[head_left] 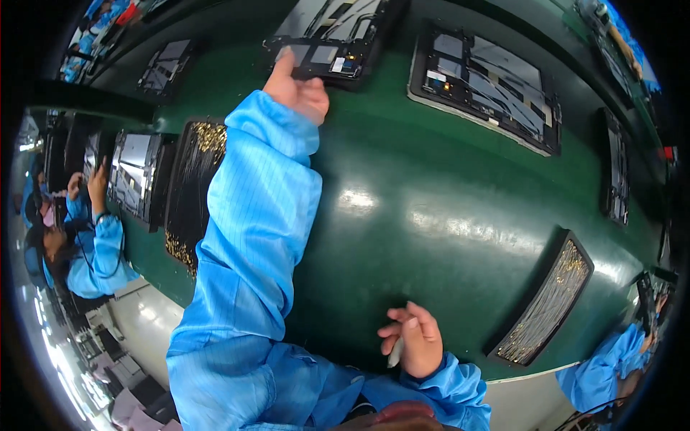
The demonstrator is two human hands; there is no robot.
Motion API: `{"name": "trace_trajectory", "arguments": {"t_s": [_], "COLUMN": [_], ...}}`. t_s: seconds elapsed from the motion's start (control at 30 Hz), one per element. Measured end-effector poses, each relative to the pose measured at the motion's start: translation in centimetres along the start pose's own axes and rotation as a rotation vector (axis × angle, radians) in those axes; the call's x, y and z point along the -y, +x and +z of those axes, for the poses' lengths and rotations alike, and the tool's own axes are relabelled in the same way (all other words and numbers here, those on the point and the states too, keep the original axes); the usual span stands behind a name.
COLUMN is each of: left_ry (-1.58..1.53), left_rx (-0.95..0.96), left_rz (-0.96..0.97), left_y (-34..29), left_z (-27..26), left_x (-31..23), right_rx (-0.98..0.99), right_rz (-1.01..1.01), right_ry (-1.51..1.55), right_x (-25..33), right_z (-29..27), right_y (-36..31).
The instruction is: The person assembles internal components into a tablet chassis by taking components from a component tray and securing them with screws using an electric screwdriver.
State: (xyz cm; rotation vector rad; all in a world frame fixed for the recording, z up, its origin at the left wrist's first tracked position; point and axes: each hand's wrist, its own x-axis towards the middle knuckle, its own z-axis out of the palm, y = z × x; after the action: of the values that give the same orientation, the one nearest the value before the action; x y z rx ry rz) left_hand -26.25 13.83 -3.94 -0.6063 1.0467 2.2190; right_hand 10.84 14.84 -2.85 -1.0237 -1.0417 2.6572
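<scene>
My left arm, in a blue sleeve, stretches far forward. At its end my left hand (297,92) is closed on the near edge of an opened flat device (298,52) that looks like a tablet, with one digit pressed on its top and the others bent at the edge. Dark frame, silver panels and thin cables show inside it. Close to my body, my right hand (419,345) is half curled above the green table. A small pale grey piece (395,353) juts from its fingers; its kind cannot be made out.
Another opened device (489,82) lies at the far right of the green table (402,251). Black trays of thin gold-tipped pieces stand at left (185,194) and right (546,298). More devices (135,172) lie around. A co-worker (90,244) sits at left, another person's sleeve (604,370) at right.
</scene>
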Motion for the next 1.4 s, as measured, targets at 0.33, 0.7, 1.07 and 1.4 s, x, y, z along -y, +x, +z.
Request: {"name": "trace_trajectory", "arguments": {"t_s": [0.33, 0.7, 1.07, 1.4], "left_ry": [0.296, 1.092, 1.974, 2.044], "left_rx": [0.284, 0.331, -0.189, -0.013], "left_rz": [0.229, -0.205, 1.333, 1.440], "left_y": [-11.7, -23.5, -20.2, -19.7], "left_z": [2.6, -7.6, -13.9, -14.0], "left_x": [-0.8, 3.8, 1.5, 1.3], "right_rx": [0.062, 0.796, 0.539, 0.576], "right_rz": [0.014, 0.188, 0.466, 0.421], "right_ry": [-0.045, -0.765, -0.673, -0.739], "right_x": [0.2, -2.7, -2.8, -1.7], "right_z": [-0.7, 0.8, 1.9, 3.3], "right_y": [-0.2, -3.3, -3.1, -2.1]}}
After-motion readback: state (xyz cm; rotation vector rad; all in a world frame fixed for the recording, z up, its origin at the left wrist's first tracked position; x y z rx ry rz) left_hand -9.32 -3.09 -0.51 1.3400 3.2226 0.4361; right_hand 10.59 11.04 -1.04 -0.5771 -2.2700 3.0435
